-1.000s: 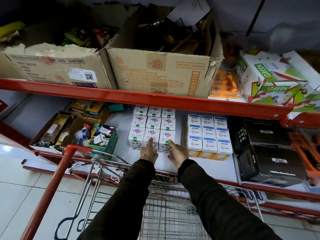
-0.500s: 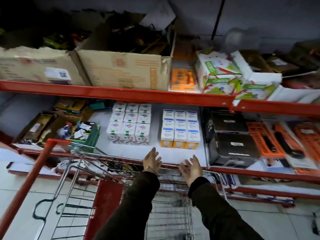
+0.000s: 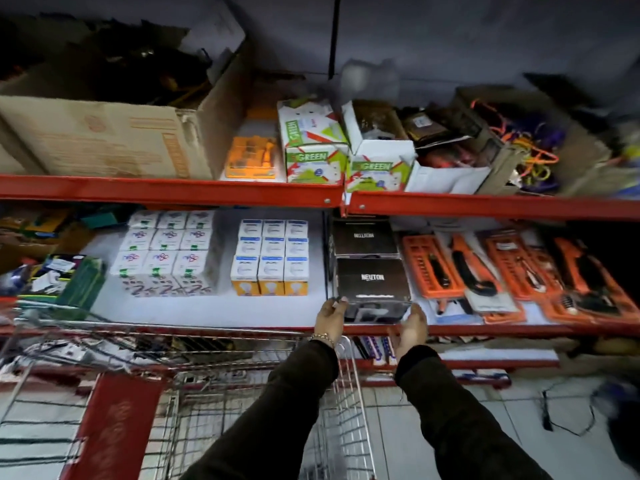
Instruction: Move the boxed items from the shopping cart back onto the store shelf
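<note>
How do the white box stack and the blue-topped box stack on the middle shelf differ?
The white box stack has plain white tops with small green marks; the blue-topped box stack has blue bands and orange fronts showing a bulb. The white stack sits further left and looks wider. Both are three-by-three grids of small boxes on one shelf.

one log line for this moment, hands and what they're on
left hand: on left front corner of black box | right hand: open at its right front corner | box: on shelf
</note>
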`<action>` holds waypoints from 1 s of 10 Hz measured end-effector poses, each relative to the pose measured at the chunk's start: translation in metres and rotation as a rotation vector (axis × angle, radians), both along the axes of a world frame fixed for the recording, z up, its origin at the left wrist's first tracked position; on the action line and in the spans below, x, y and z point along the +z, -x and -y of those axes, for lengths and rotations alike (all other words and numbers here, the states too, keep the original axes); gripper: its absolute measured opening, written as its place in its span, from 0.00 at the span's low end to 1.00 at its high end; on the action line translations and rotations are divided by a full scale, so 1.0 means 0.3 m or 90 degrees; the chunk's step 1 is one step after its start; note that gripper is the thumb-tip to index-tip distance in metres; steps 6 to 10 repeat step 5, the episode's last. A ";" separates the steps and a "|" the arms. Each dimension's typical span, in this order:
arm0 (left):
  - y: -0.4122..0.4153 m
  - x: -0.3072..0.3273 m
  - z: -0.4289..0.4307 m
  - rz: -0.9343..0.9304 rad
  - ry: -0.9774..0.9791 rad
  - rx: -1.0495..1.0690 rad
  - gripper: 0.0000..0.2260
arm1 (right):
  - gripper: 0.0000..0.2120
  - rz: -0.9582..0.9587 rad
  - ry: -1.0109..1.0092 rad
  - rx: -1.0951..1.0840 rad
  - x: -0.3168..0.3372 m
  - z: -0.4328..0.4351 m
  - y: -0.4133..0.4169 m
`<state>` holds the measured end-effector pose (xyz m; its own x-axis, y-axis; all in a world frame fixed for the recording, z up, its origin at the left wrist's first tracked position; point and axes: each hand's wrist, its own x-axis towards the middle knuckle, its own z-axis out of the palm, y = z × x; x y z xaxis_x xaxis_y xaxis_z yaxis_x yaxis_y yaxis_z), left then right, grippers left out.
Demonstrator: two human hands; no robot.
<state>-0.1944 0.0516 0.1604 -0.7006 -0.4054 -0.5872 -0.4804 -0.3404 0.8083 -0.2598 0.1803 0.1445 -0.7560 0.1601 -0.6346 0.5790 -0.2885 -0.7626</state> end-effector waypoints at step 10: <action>0.076 -0.019 -0.055 0.053 0.115 0.059 0.21 | 0.08 -0.042 0.031 0.125 -0.005 -0.074 0.095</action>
